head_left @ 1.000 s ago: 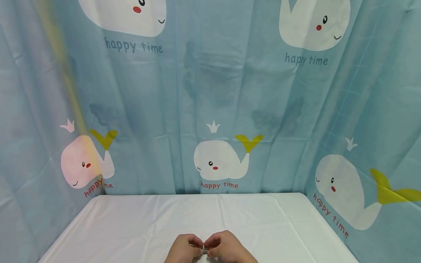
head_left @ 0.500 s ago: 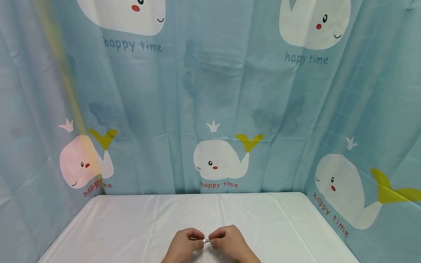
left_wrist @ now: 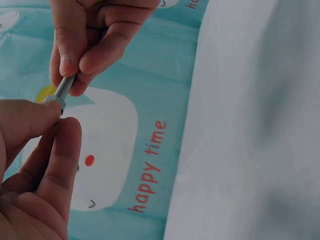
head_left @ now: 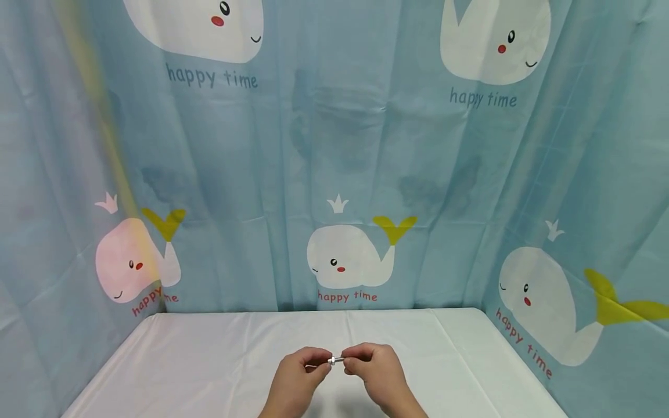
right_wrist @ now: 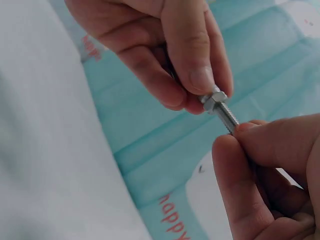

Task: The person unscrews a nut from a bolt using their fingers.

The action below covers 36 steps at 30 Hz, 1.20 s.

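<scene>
A silver metal bolt (head_left: 338,360) lies between my two hands above the white table. My left hand (head_left: 295,377) pinches its hex end between thumb and fingertips. At the other end, my right hand (head_left: 381,374) pinches the threaded shank with thumb and index finger. In the right wrist view a hex nut (right_wrist: 215,101) sits on the bolt just beyond the left thumb, with bare thread (right_wrist: 228,117) running from it to the right fingertips. The left wrist view shows the shank (left_wrist: 65,87) between both hands. Left fingers hide the outermost hex end.
The white-covered table (head_left: 235,348) spreads below and around the hands. Behind it and at both sides hang light blue curtains (head_left: 235,255) printed with white whales and "happy time" lettering.
Both hands have risen in the head view, carrying the bolt up and away from the table's near side. More of the bolt shows between the fingertips than one second ago.
</scene>
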### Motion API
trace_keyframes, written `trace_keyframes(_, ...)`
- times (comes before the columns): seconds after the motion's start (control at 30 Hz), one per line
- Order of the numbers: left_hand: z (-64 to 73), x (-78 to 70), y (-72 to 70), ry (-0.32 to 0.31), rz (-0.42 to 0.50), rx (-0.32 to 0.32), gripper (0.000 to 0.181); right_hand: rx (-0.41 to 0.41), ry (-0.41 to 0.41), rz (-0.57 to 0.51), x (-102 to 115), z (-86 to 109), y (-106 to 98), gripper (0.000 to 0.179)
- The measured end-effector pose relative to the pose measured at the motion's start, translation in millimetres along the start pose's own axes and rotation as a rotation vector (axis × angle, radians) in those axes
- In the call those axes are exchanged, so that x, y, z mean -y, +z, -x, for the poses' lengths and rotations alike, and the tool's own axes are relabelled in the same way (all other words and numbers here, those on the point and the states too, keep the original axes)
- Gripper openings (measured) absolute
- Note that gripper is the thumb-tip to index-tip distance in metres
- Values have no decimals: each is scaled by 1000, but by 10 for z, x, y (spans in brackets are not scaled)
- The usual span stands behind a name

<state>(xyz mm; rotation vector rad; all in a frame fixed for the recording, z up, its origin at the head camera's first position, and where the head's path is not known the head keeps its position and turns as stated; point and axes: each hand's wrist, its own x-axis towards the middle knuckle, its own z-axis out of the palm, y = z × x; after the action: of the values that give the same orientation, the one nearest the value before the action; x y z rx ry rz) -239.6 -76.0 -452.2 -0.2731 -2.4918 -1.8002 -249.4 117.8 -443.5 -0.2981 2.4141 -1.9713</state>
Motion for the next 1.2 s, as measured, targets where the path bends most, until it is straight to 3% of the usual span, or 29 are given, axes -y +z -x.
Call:
trace_keyframes(0.17, 89, -135, 25, 29, 17, -46, 14, -26, -18, -23, 64, 64, -8, 11)
trace_keyframes(0.33, 152, -158, 31, 55, -9, -50, 15, -27, 0, -18, 84, 127, -16, 10)
trace_keyframes(0.43, 152, -139, 27, 22, -1, -44, 14, -28, 15, -39, 55, 143, 10, 10)
trace_keyframes(0.63, 60, -69, 88, -64, 43, -72, 13, -52, 48, -88, -82, 55, 67, 10)
trace_keyframes(1.2, -272, 274, 211, -20, 26, -114, 12, -111, 55, -78, -355, -287, 94, 10)
